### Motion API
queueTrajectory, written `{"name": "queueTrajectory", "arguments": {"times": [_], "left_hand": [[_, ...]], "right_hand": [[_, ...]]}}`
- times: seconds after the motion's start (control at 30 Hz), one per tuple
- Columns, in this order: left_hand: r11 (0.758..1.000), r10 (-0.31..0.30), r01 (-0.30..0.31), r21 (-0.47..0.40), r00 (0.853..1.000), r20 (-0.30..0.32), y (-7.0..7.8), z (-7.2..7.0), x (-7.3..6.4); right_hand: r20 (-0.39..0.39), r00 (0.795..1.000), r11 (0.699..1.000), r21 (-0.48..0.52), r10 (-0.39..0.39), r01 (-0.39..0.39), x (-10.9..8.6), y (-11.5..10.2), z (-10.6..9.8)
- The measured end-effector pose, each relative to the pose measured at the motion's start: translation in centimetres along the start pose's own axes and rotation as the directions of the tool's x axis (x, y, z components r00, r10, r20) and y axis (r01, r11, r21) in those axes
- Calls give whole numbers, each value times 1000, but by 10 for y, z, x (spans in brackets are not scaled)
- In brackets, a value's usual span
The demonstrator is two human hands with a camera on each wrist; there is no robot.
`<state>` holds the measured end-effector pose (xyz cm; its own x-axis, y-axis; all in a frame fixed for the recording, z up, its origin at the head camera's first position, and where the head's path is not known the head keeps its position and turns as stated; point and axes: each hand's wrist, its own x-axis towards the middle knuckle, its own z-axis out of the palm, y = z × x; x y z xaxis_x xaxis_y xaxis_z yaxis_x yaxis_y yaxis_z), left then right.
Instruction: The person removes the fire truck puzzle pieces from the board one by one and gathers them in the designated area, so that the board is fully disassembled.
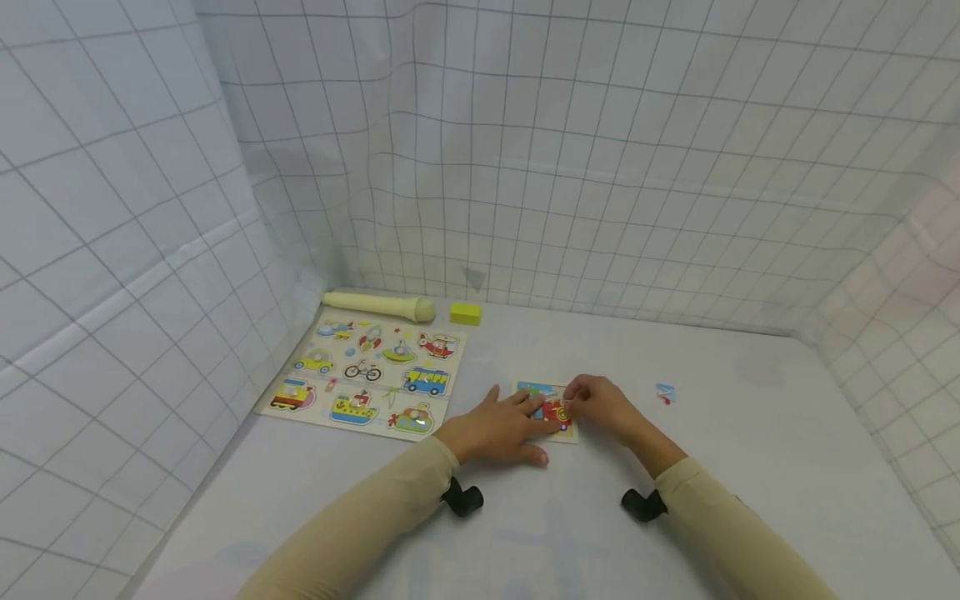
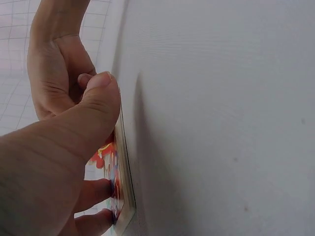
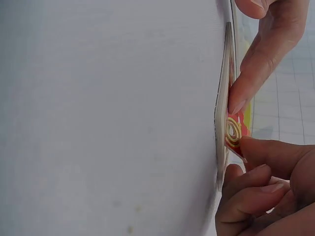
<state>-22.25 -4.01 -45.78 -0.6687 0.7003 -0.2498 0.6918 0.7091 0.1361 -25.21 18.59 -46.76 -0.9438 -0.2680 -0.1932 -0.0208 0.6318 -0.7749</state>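
Note:
A small jigsaw board (image 1: 572,437) with a colourful picture lies flat on the table under both hands. My left hand (image 1: 492,429) rests across it with spread fingers, one fingertip touching a red piece in the right wrist view. My right hand (image 1: 606,410) is at the board's right side, pinching that red puzzle piece (image 3: 234,129), which bears a yellow spiral. The piece sits tilted at the board's edge. Part of the picture is hidden beneath the left fingers. Off to the right lies a loose blue puzzle piece (image 1: 665,392) with a red spot.
On the left is a large white vehicle puzzle board (image 1: 352,381) with several pieces in it. Behind it lies a pale yellow stick (image 1: 371,304) with a thick end, beside a yellow block (image 1: 465,313). Grid-patterned white curtains (image 1: 555,167) surround the table.

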Motion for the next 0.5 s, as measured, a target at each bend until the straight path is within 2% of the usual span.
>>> {"name": "queueTrajectory", "arguments": {"times": [0.17, 0.27, 0.4, 0.5], "left_hand": [[1000, -18, 18, 11, 1000, 7, -2, -1, -1], [999, -32, 31, 13, 999, 15, -2, -2, -1], [1000, -23, 23, -8, 1000, 19, -1, 0, 1], [1000, -21, 21, -13, 1000, 15, 0, 2, 2]], "right_hand": [[16, 1000, 992, 127, 7, -9, 4, -2, 0], [16, 999, 980, 197, 37, -40, 4, -1, -3], [-4, 996, 963, 256, 93, -89, -4, 7, -17], [-14, 995, 961, 258, 103, -96, -12, 15, -35]]}}
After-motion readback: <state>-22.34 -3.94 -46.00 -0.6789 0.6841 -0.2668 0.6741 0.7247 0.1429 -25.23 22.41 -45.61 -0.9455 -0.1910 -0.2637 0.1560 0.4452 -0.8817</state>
